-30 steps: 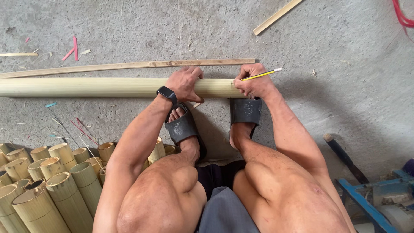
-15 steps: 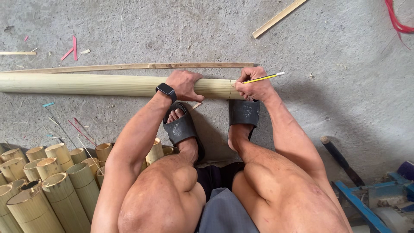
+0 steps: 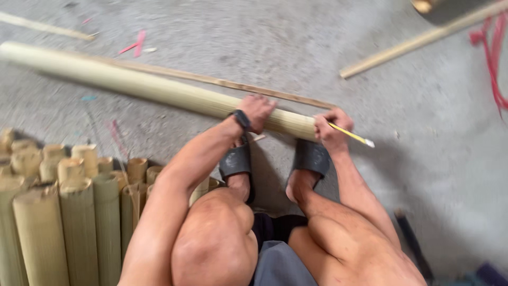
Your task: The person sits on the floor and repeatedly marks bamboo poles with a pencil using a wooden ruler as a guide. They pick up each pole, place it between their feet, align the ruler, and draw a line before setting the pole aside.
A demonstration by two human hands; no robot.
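Observation:
A long pale green bamboo pole point(image 3: 132, 82) lies on the concrete floor in front of my feet, slanting from upper left to lower right. My left hand point(image 3: 257, 112), with a black watch on the wrist, presses down on the pole near its right end. My right hand point(image 3: 330, 128) rests at the pole's right end and grips a yellow pencil point(image 3: 351, 135) whose tip points right. A thin wooden slat point(image 3: 227, 83) lies just behind the pole. Both feet in black sandals point(image 3: 311, 157) sit right below the pole.
A bundle of cut bamboo sections point(image 3: 63, 206) stands at lower left. Another wooden stick point(image 3: 423, 38) lies at upper right, beside a red cord point(image 3: 495, 63). A thin stick point(image 3: 45, 26) and pink scraps point(image 3: 136, 45) lie at upper left. A dark tool point(image 3: 413, 246) lies at lower right.
The view has tilted and moved closer, so the pole now slants. Both hands stay on the pole's right end, the pencil still in my right hand.

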